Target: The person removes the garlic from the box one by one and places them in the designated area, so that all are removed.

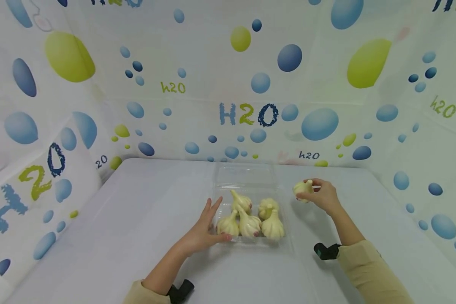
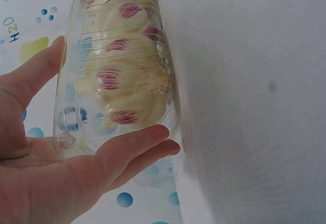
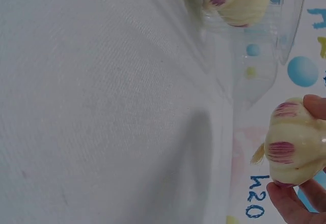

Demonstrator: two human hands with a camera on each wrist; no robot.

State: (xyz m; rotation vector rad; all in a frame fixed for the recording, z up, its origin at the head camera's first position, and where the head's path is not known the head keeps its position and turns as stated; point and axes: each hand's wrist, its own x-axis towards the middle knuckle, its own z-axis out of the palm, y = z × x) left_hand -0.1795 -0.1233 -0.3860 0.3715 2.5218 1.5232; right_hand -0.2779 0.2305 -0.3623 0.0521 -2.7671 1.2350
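Right of centre in the head view, right hand pinches one bulb above the table; lower centre, left hand, fingers straight and spread, touches the box holding five garlics.

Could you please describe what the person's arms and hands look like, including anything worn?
The left sleeve and right sleeve are beige, with a small black camera beside each one. The left hand and right hand are bare, with no gloves or rings visible.

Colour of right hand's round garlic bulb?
Garlic bulb: creamy white with purple streaks, clearest in right wrist view.
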